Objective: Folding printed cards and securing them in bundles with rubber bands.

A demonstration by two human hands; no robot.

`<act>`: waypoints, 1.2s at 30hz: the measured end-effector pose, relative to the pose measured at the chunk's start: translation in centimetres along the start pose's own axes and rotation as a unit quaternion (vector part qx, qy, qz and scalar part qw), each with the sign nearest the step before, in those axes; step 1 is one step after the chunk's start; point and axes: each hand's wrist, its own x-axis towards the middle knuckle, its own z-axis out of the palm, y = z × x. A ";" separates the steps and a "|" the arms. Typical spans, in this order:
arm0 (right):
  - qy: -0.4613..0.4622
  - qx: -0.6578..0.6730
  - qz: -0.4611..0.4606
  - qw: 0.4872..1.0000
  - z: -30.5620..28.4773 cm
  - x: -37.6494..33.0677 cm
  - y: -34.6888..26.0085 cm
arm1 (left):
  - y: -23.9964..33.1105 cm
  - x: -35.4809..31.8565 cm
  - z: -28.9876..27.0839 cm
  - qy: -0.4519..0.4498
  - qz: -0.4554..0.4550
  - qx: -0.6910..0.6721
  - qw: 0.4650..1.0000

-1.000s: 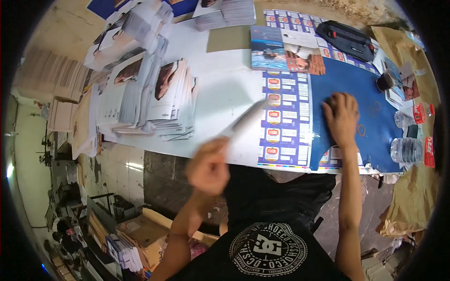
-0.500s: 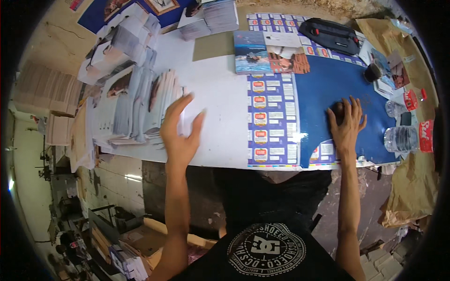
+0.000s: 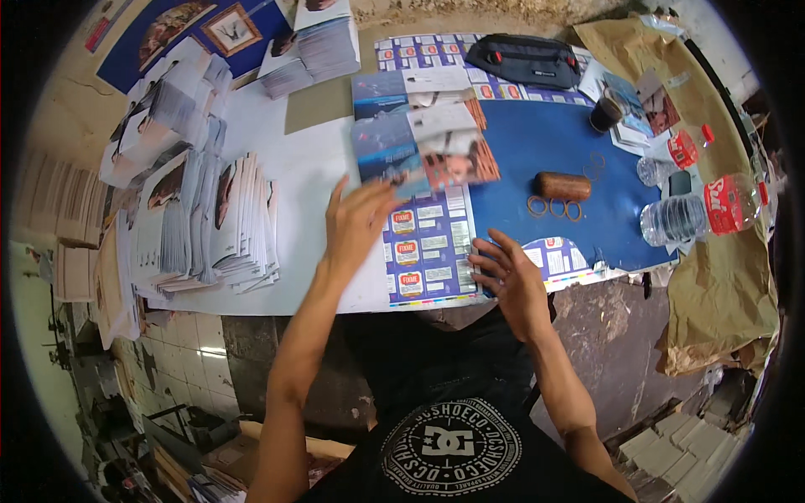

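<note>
My left hand (image 3: 362, 220) pinches the near-left edge of a printed sheet (image 3: 453, 155), which is blurred by motion. The sheet carries blue sea and reddish-brown pictures and overlaps a pile of similar printed sheets (image 3: 377, 86) behind it. My right hand (image 3: 513, 281) hovers over the table's near edge, fingers apart and holding nothing. Beyond it, on the blue surface, lies a rounded brown block (image 3: 562, 185), seemingly wooden. Several thin rubber bands (image 3: 556, 208) lie beside the block.
Stacks of folded printed sheets (image 3: 243, 222) crowd the table's left side, with another stack (image 3: 323, 50) behind. A black pouch (image 3: 527, 60) lies at the back. A dark cup (image 3: 605, 115) and plastic bottles (image 3: 675, 220) stand at the right near brown paper (image 3: 713, 310).
My right hand has let go of the brown block and come left toward the near edge. My left hand has moved right and taken hold of a printed sheet. The view has shifted.
</note>
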 end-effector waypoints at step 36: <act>-0.140 -0.715 -0.305 0.613 3.6 6.9 2.1 | 8.4 -6.1 -3.4 0.079 -0.444 -0.562 0.694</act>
